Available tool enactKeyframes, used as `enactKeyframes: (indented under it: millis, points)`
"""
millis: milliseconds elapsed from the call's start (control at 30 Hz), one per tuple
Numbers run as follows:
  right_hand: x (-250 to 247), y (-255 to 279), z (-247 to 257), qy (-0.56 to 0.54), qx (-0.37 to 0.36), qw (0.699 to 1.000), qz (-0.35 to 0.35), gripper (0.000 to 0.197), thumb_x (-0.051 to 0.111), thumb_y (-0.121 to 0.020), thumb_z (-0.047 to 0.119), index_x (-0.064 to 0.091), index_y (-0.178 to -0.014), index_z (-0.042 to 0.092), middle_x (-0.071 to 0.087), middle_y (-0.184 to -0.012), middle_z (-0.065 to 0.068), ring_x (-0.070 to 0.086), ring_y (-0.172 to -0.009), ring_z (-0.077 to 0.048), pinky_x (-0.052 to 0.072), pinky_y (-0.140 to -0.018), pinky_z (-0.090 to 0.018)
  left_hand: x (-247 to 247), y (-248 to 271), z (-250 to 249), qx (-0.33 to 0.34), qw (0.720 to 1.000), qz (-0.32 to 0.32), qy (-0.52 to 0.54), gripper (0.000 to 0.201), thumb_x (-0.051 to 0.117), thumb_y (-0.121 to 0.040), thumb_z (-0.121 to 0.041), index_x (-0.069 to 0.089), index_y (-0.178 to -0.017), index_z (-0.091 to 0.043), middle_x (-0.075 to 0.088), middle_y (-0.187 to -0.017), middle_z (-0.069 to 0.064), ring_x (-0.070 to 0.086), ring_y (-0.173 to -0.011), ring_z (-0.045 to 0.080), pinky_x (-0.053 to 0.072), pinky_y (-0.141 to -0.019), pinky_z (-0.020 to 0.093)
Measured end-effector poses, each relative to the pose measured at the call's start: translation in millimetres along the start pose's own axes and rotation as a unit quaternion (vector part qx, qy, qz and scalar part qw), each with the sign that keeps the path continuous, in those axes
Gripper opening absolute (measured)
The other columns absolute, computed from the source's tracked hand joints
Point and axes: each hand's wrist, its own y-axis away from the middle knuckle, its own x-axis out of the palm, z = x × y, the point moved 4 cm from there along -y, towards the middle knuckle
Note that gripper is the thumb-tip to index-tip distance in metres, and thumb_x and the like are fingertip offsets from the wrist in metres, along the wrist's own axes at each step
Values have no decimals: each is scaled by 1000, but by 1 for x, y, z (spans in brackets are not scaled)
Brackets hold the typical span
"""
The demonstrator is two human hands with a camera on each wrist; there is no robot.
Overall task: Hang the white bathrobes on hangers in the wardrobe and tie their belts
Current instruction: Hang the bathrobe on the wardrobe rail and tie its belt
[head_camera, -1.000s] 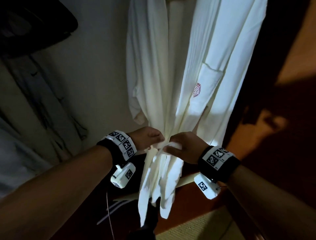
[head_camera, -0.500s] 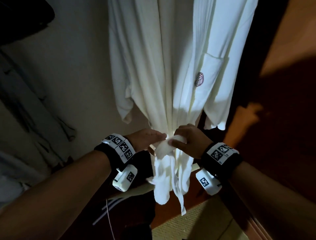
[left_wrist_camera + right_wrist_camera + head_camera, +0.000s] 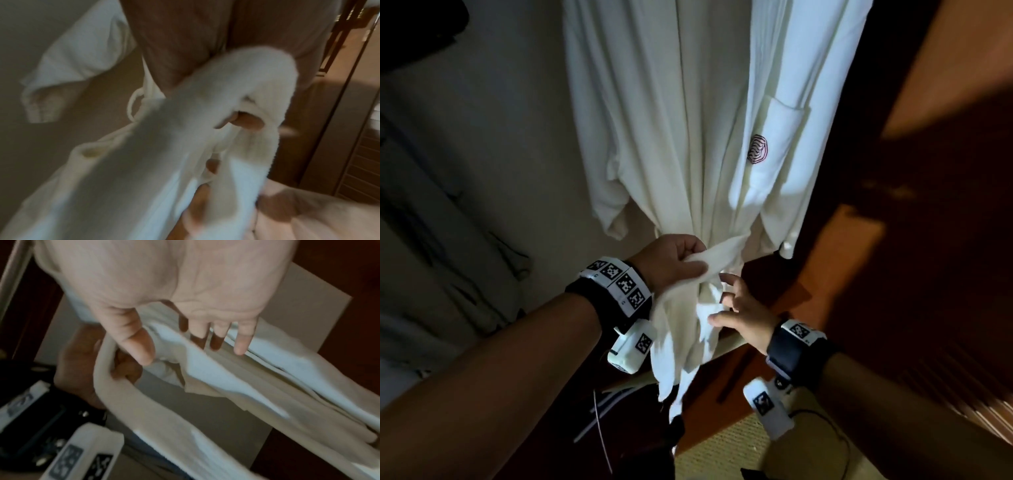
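A white bathrobe [image 3: 688,120] with a red emblem on its pocket [image 3: 774,144] hangs in the wardrobe, gathered at the waist by its belt [image 3: 726,251]. My left hand [image 3: 671,260] grips a length of the belt and holds it out to the left of the waist; in the right wrist view that hand [image 3: 78,363] has the belt [image 3: 115,402] running through it. My right hand [image 3: 739,308] sits just below the waist with its fingers [image 3: 242,344] spread and straight, brushing the hanging belt ends and holding nothing. The left wrist view is blurred white cloth [image 3: 236,78].
A dark wooden wardrobe panel [image 3: 928,240] stands close on the right. The pale back wall [image 3: 500,154] lies behind the robe, with grey cloth [image 3: 431,240] hanging at the left. Below are a woven mat [image 3: 722,452] and loose cables [image 3: 599,411].
My right hand has let go of the belt and dropped lower with its fingers spread. My left hand has drawn its belt length out to the left.
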Motion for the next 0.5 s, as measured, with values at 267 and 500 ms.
enactKeyframes:
  millis: [267,500]
  points:
    - [-38,5,-4,354,42,934,-23,33,68,-78,45,59,-67,15,60,-62,-3,60,-63,-18,43,-57,-27,-19,3,7,10,960,-37,-277,25,76,-76,-38,61,-71,-18,57,-62,-8,50,-58,4,40,-56,22]
    - [-125,15,-8,559,170,810,-53,39,70,-75,55,51,-65,23,54,-69,9,59,-71,-14,37,-55,-23,-43,12,52,-39,913,-51,-404,25,71,-82,-38,66,-95,-17,68,-89,4,61,-81,18,48,-68,26]
